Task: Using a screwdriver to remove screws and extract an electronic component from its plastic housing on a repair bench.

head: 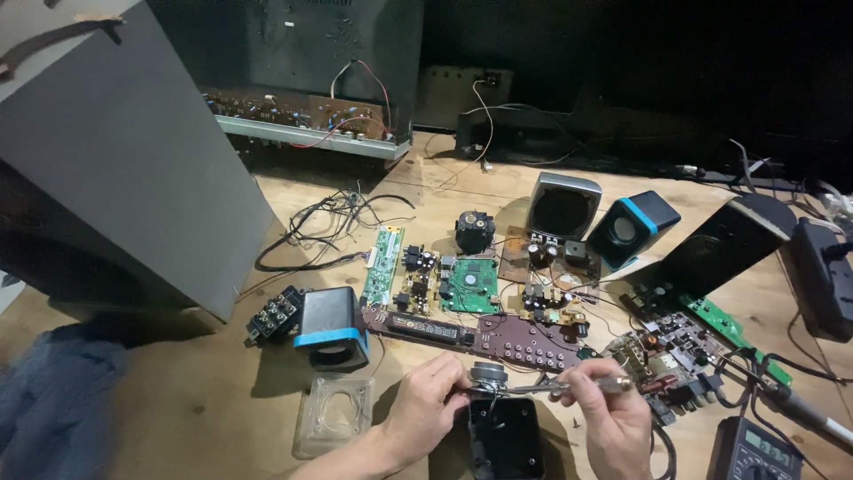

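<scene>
At the lower middle of the frame, our left hand (433, 397) pinches a small speaker driver (488, 375) above its black housing (505, 437); our right hand (613, 418) is closed around a screwdriver (577, 385). We judge we're freeing the driver, which calls for steady tip placement.

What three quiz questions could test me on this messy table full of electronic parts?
1. True or false: the right hand holds a thin tool.
2. What does the left hand pinch over the black housing? A) small round speaker driver B) multimeter C) cable
3. What colour band rings the black speaker box at left?

Key: 1 true; 2 A; 3 blue.
</scene>
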